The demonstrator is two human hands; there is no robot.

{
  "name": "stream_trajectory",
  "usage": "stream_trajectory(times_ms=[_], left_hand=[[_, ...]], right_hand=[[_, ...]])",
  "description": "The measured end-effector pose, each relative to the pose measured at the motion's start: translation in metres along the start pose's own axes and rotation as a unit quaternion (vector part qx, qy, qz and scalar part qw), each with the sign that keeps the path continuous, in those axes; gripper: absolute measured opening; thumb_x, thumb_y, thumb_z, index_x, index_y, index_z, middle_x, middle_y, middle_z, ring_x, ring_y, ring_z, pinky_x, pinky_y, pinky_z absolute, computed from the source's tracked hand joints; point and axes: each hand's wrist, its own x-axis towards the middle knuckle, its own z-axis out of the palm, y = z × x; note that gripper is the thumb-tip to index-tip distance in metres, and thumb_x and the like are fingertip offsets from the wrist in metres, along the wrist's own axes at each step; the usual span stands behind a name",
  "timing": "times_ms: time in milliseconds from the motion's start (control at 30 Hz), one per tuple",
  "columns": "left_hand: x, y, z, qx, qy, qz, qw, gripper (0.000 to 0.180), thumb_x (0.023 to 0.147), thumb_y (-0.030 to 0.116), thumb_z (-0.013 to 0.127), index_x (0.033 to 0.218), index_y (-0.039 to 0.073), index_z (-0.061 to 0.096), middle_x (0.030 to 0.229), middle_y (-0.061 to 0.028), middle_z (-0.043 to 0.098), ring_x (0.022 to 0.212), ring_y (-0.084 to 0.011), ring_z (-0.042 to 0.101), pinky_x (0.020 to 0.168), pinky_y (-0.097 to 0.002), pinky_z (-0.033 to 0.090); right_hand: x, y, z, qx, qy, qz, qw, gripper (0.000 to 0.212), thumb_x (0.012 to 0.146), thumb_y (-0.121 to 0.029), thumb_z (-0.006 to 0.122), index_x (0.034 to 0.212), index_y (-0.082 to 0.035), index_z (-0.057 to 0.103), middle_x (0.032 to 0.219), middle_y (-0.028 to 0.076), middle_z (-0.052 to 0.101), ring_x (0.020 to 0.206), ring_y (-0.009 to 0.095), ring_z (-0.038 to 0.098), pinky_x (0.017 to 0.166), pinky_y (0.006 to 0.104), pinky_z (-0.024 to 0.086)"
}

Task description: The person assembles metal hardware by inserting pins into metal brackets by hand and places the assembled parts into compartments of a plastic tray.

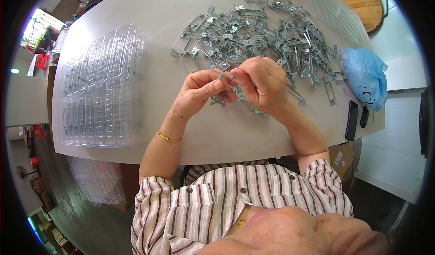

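My left hand (199, 88) is closed, thumb against fingers, pinching a small grey metal bracket (220, 75). My right hand (263, 83) is closed just beside it, its bent fingers meeting the same metal piece; the fingertips hide most of the part there. Below my left fingers shows a flat metal plate with holes (218, 101); whether it belongs to the held part I cannot tell. Just beyond both hands spreads a large heap of metal brackets with thin rods (272, 39), tangled together on the pale table (181, 137).
Clear plastic trays (102, 89) stand at the table's left, metal parts in their slots. On the right are a blue plastic bag (364, 80), a black phone-like slab (351, 120) and a small black object (364, 117). More clear trays (97, 180) sit below the table's left edge.
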Motion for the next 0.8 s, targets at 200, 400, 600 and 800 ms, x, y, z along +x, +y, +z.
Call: stream_trajectory(times_ms=[200, 400, 600, 800], left_hand=[[0.003, 0.000, -0.001, -0.060, 0.032, 0.057, 0.996, 0.027, 0.097, 0.014, 0.068, 0.120, 0.003, 0.060, 0.113, -0.0142, 0.068, 0.100, -0.0278, 0.072, 0.085, -0.0397, 0.060], [0.007, 0.003, -0.005, -0.045, 0.059, 0.113, 0.991, 0.046, 0.096, 0.017, 0.068, 0.137, 0.006, 0.051, 0.118, -0.0135, 0.066, 0.110, -0.0317, 0.067, 0.099, -0.0460, 0.054], [0.005, 0.003, -0.013, -0.064, 0.042, 0.125, 0.989, 0.051, 0.096, 0.011, 0.068, 0.143, 0.007, 0.049, 0.124, -0.0102, 0.065, 0.123, -0.0347, 0.061, 0.109, -0.0501, 0.044], [0.009, 0.003, -0.010, -0.081, 0.034, 0.170, 0.981, 0.048, 0.093, 0.008, 0.069, 0.137, 0.013, 0.052, 0.135, -0.0106, 0.062, 0.136, -0.0317, 0.050, 0.118, -0.0505, 0.033]], right_hand=[[0.003, -0.010, -0.006, 0.089, 0.047, 0.102, 0.990, 0.010, 0.092, -0.005, 0.069, 0.088, -0.006, 0.060, 0.082, 0.007, 0.067, 0.064, 0.017, 0.064, 0.059, 0.0286, 0.049], [0.005, -0.011, -0.010, 0.375, 0.027, 0.352, 0.857, 0.007, 0.097, -0.004, 0.061, 0.092, -0.003, 0.056, 0.097, 0.011, 0.071, 0.074, 0.008, 0.066, 0.066, 0.0232, 0.055], [0.012, -0.011, -0.023, 0.404, -0.136, 0.444, 0.788, 0.011, 0.098, -0.007, 0.060, 0.089, -0.005, 0.054, 0.104, 0.014, 0.071, 0.083, 0.010, 0.068, 0.075, 0.0265, 0.057], [0.003, -0.004, -0.009, 0.365, -0.166, 0.469, 0.787, 0.010, 0.096, -0.010, 0.062, 0.091, -0.002, 0.057, 0.099, 0.014, 0.073, 0.085, 0.012, 0.070, 0.074, 0.0269, 0.057]])
